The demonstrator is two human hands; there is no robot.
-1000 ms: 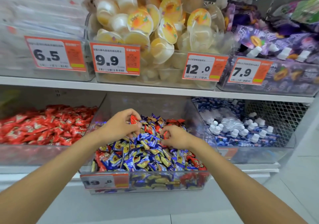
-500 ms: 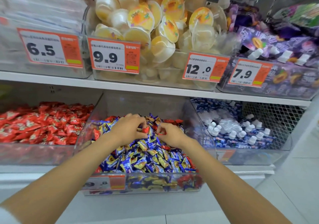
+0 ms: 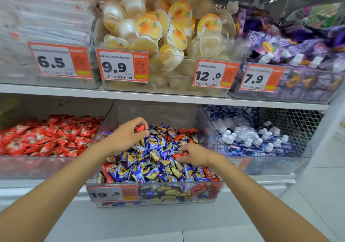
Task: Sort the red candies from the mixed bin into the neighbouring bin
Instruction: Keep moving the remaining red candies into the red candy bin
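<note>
A clear mixed bin (image 3: pixel 155 195) on the lower shelf holds mostly blue and gold wrapped candies, with red candies scattered among them. My left hand (image 3: pixel 127 135) is over the bin's back left and holds a red candy (image 3: pixel 139 128) in its curled fingers. My right hand (image 3: pixel 194 155) rests lower on the pile at the right and pinches another red candy (image 3: pixel 179 155). More red candies (image 3: pixel 183 131) lie at the back of the pile and in the front corners. The neighbouring bin (image 3: pixel 37 167) on the left is filled with red candies.
To the right stands a bin of blue pouches with white caps (image 3: pixel 261 141). The upper shelf (image 3: pixel 130 94) carries bins of jelly cups (image 3: pixel 164 36) and purple pouches (image 3: pixel 298 55), with orange price tags hanging over the lower bins. White floor tiles lie below.
My hands have moved apart. The left one has lifted a red candy toward the back left, and the right one has dropped lower on the pile and taken hold of another red candy.
</note>
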